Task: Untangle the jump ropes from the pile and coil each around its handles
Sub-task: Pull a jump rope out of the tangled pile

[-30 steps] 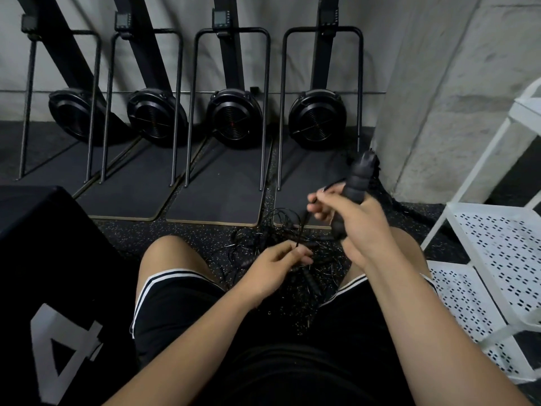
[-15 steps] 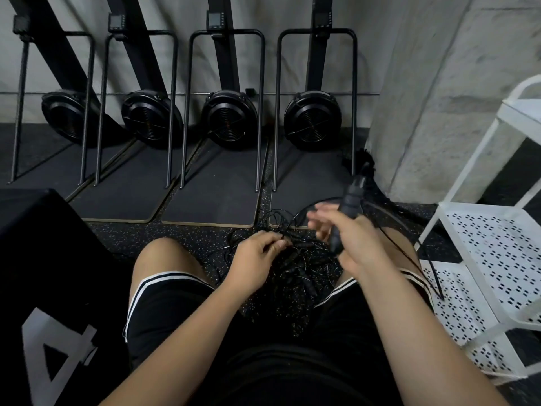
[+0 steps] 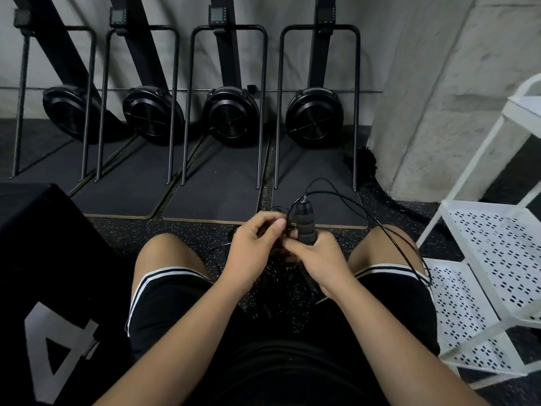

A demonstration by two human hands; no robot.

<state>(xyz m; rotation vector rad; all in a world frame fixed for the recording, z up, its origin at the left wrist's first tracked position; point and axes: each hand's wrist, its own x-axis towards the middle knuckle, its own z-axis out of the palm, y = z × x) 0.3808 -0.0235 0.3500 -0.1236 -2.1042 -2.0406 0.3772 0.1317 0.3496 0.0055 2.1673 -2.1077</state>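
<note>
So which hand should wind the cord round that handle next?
Probably the left hand: its fingers sit right beside the cord, while the right hand grips the handle.

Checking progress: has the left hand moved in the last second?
Yes, left hand rose from tangled black rope pile towards dark floor mat's front edge.

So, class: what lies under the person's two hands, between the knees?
A tangled pile of black jump ropes on the speckled floor. The left hand and right hand, which grips a handle, cover most of it.
</note>
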